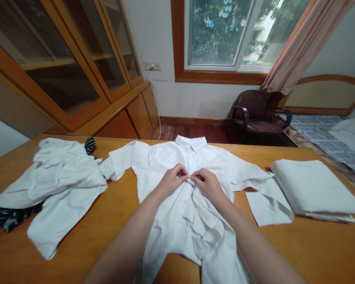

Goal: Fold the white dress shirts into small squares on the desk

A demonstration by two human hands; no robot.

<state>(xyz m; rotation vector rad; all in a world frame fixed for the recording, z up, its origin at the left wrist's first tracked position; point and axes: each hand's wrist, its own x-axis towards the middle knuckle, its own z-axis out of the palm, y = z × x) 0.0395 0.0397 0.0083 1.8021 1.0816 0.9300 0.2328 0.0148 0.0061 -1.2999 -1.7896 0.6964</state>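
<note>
And here's the shirt (161, 157), plain white, front up on the desk (307, 252), collar (192, 145) right at the far edge! Sleeves flung wide, the left one bent and crumpled, the right one twisting down to a flattened cuff. Small pale buttons dot the front, pinched together at mid-chest. Below that, it's all creases, bunched right, the hem parting over bare wood!
</note>
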